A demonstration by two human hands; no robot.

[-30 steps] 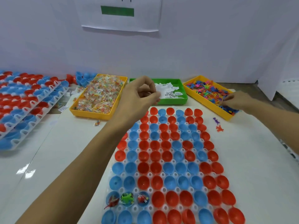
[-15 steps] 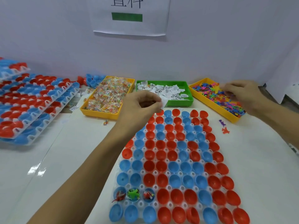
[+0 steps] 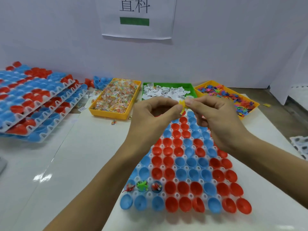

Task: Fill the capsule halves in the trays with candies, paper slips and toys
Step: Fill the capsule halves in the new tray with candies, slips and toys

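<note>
Head view shows both hands raised over the far end of the tray point(image 3: 168, 196), meeting at about 12 o'clock from its centre. Left hand point(image 3: 155, 112) and right hand point(image 3: 215, 114) pinch one small yellow toy point(image 3: 182, 105) between thumb and fingertips; each is closed on it, remaining fingers loosely curled. Judged from its look, the toy is light, thin, flexible plastic with small limbs; it should bend rather than break, and is best taken by the body, not a limb, so it drops cleanly into a cup. Tray holds red and blue capsule halves point(image 3: 183, 187), open side up. Three near its 7 o'clock corner contain toys; the rest visible appear empty, so the task is judged barely begun. The halves seem light and smooth and could tip in their sockets if knocked. Supply bins stand beyond the tray: candy bin point(image 3: 115, 99) at 11 o'clock, green slip bin point(image 3: 168, 90) at 12, toy bin point(image 3: 230, 99) at 1. The slips look featherlight and likely to cling together. Surface point(image 3: 66, 155) is white, glossy and reflective. Stacked trays point(image 3: 35, 100) of halves lie at 9 o'clock, with stray pieces near the bins. A white wall carries a printed sign point(image 3: 138, 15) at 12 o'clock.
</note>
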